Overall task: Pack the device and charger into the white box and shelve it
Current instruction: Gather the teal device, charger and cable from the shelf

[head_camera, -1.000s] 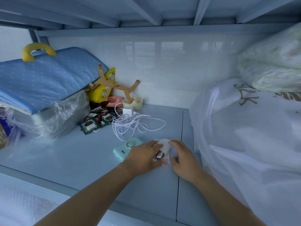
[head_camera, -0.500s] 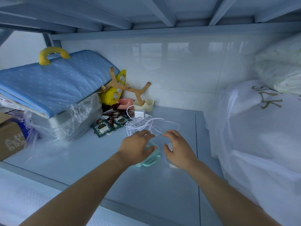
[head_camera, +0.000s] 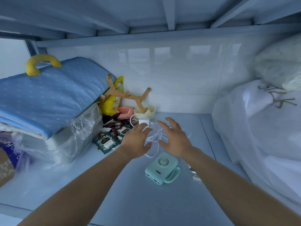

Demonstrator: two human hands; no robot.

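A: Where are the hands?

B: Both are spread over the tangled white charger cable [head_camera: 156, 136] on the blue shelf [head_camera: 130, 201]. The left hand [head_camera: 136, 142] sits at about nine o'clock of the tangle, fingers curled loosely over it; its grip is open, and I cannot tell whether the fingertips touch the cord. The right hand [head_camera: 175, 139] is at three o'clock of the tangle, fingers splayed wide, holding nothing.

A: And the charger plug?

B: The white charger block [head_camera: 144, 121] lies at twelve o'clock of the hands, just beyond the left fingertips, in front of a cream cup [head_camera: 150, 111].

A: The device?

B: The mint-green device [head_camera: 160, 168] lies flat on the shelf at six o'clock of the hands, between the two forearms, untouched. Something small and shiny [head_camera: 193, 170] lies at its three o'clock, partly hidden by the right forearm.

A: What else is around?

B: Tea sachets [head_camera: 106, 142] at nine o'clock of the left hand, a blue padded mat [head_camera: 48, 98] on plastic-wrapped bedding farther left, and a big white bag [head_camera: 260, 128] at three o'clock.
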